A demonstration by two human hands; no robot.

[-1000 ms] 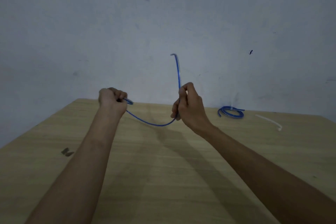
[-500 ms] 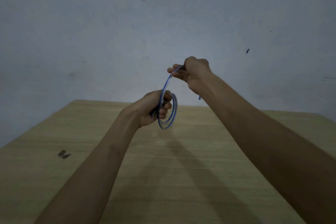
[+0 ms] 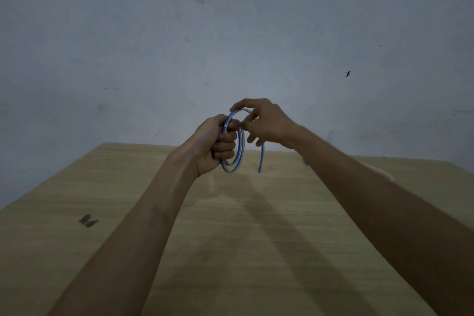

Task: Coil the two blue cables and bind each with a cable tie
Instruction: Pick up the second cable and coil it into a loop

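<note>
A blue cable (image 3: 239,151) is wound into a small upright coil of several loops, held in the air above the wooden table (image 3: 230,238). My left hand (image 3: 215,143) is closed around the left side of the coil. Just to its right, my right hand (image 3: 266,123) pinches the cable at the top of the coil. A short free end (image 3: 261,159) hangs down below my right hand. My right forearm hides the second blue cable; only a blurred bit of a white cable tie (image 3: 384,173) shows beside the arm.
A grey wall (image 3: 230,46) rises directly behind the table's far edge. A small dark mark (image 3: 88,220) lies on the tabletop at the left. The table's left edge runs diagonally from the far corner toward me.
The cable went from one slack curve between my separated hands to a coil in my left hand. My right hand came in close, laying the last length on; only a short tail hangs.
</note>
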